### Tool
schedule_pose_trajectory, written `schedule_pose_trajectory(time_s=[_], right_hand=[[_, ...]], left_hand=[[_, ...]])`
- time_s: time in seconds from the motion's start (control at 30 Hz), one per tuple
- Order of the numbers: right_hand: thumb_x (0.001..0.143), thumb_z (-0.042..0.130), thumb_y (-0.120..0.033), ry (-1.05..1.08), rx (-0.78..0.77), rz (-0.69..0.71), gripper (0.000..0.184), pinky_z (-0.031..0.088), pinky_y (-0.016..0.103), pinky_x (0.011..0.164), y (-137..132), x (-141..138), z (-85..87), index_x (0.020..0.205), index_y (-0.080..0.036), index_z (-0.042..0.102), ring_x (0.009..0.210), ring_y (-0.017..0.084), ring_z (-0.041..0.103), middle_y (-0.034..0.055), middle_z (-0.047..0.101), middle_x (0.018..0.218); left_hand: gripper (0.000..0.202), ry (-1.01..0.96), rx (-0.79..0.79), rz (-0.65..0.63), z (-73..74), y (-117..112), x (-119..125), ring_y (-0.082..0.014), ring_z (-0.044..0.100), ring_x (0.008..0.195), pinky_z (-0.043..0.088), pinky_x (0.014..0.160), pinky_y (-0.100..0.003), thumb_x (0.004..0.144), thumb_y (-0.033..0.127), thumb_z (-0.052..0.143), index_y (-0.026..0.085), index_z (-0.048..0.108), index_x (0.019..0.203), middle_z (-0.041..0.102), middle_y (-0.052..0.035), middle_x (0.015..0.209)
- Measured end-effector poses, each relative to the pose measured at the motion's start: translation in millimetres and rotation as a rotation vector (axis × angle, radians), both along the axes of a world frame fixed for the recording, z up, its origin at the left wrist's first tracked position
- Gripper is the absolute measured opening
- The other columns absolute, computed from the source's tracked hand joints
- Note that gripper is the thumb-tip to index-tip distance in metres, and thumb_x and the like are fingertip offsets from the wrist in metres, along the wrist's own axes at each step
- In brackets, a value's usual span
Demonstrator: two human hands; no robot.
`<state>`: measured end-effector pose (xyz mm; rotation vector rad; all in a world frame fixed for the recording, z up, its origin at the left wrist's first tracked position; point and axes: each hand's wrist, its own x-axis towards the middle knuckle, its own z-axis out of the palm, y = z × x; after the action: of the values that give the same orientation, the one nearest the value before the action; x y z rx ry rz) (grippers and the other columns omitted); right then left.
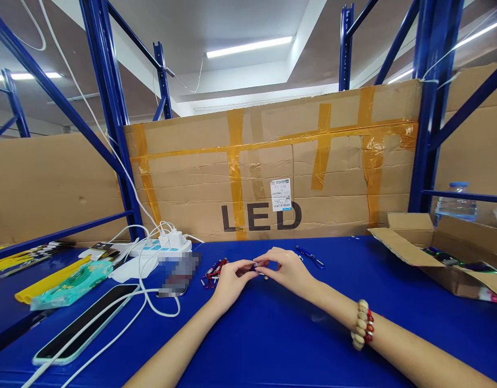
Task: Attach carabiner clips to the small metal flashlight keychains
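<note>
My left hand (231, 278) and my right hand (284, 268) meet over the blue table (296, 334), fingertips pinched together on a small dark blue object (255, 266) between them; it is too small to name. A bead bracelet (363, 324) circles my right wrist. Just left of my left hand lies a little bunch of red and blue clip items (212, 271). A single blue clip item (309, 256) lies beyond my right hand.
A taped cardboard wall marked LED (272, 172) closes the back. An open cardboard box (438, 253) stands at right, a water bottle (456, 202) behind it. At left lie a power strip with chargers (163, 245), white cables, a phone (84, 323), a teal packet (72, 284) and yellow strips.
</note>
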<state>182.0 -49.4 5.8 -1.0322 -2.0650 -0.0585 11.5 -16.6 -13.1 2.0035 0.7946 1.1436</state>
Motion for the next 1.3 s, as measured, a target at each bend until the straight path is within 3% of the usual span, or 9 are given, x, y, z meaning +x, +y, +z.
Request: schedule_pose_trajectory(time_s=[0.27, 0.43, 0.6, 0.73, 0.83, 1.0, 1.13, 1.3], right_hand=[[0.079, 0.056, -0.031, -0.081, 0.091, -0.078, 0.015, 0.039, 0.019, 0.060, -6, -2, 2.9, 0.087, -0.023, 0.066, 0.081, 0.011, 0.054, 0.0028, 0.059, 0.091], [0.082, 0.052, -0.033, -0.198, 0.103, -0.093, 0.017, 0.035, 0.018, 0.056, -9, -2, 4.3, 0.084, -0.024, 0.066, 0.082, 0.010, 0.054, 0.0017, 0.057, 0.090], [0.084, 0.048, -0.035, -0.191, -0.044, -0.084, 0.019, 0.034, 0.019, 0.054, -12, -4, 6.5, 0.087, -0.024, 0.064, 0.067, 0.006, 0.052, -0.0001, 0.056, 0.094], [0.080, 0.053, -0.034, -0.067, -0.112, -0.146, 0.022, 0.033, 0.019, 0.053, -8, -2, 6.6, 0.100, -0.027, 0.060, 0.061, 0.006, 0.051, -0.0015, 0.057, 0.093], [0.074, 0.059, -0.036, -0.135, -0.176, -0.248, 0.018, 0.032, 0.021, 0.053, -3, 1, 2.8, 0.088, -0.026, 0.065, 0.064, 0.009, 0.053, -0.0020, 0.060, 0.083], [0.071, 0.063, -0.035, -0.249, -0.338, -0.305, 0.015, 0.035, 0.023, 0.055, 3, 3, -8.3, 0.078, -0.024, 0.069, 0.074, 0.016, 0.058, 0.0014, 0.064, 0.081], [0.069, 0.064, -0.024, -0.141, -0.416, -0.212, 0.008, 0.042, 0.022, 0.060, 9, 4, -12.8, 0.074, -0.019, 0.068, 0.069, 0.015, 0.060, 0.0032, 0.066, 0.073], [0.062, 0.066, -0.016, -0.027, -0.640, -0.044, 0.012, 0.046, 0.021, 0.060, 10, 9, -9.9, 0.074, -0.014, 0.067, 0.063, 0.014, 0.061, 0.0035, 0.066, 0.068]], left_hand=[[0.024, -0.035, -0.006, 0.049, 3.9, -3, 1, -0.0188, 0.060, 0.084, 0.046, 0.078, -0.028, 0.066, 0.023, 0.061, 0.016, 0.068, 0.088, 0.066, -0.0038, 0.092], [0.018, 0.016, 0.082, 0.043, 1.4, -3, -1, -0.0180, 0.059, 0.082, 0.045, 0.079, -0.027, 0.070, 0.025, 0.059, 0.017, 0.069, 0.083, 0.066, -0.0033, 0.089], [0.017, 0.064, 0.165, 0.039, -0.4, -2, -2, -0.0166, 0.059, 0.080, 0.045, 0.078, -0.026, 0.073, 0.024, 0.056, 0.018, 0.068, 0.083, 0.065, -0.0031, 0.085], [0.020, -0.037, 0.128, 0.169, 0.7, 2, -1, -0.0164, 0.059, 0.079, 0.046, 0.076, -0.028, 0.072, 0.027, 0.055, 0.017, 0.065, 0.085, 0.065, -0.0032, 0.085], [0.020, -0.092, 0.061, 0.211, 0.3, 5, -1, -0.0164, 0.058, 0.081, 0.046, 0.078, -0.028, 0.069, 0.029, 0.057, 0.016, 0.063, 0.082, 0.065, -0.0037, 0.085], [0.020, -0.147, -0.006, 0.152, -1.3, 7, -1, -0.0162, 0.059, 0.082, 0.047, 0.079, -0.029, 0.064, 0.027, 0.064, 0.014, 0.058, 0.079, 0.063, -0.0045, 0.083], [0.022, -0.147, 0.022, 0.098, 0.7, 2, 1, -0.0143, 0.059, 0.075, 0.048, 0.073, -0.027, 0.062, 0.026, 0.066, 0.014, 0.053, 0.074, 0.060, -0.0029, 0.076], [0.019, -0.058, 0.060, 0.080, 0.2, 0, 1, -0.0143, 0.059, 0.073, 0.047, 0.072, -0.027, 0.063, 0.026, 0.067, 0.014, 0.053, 0.071, 0.060, -0.0026, 0.074]])
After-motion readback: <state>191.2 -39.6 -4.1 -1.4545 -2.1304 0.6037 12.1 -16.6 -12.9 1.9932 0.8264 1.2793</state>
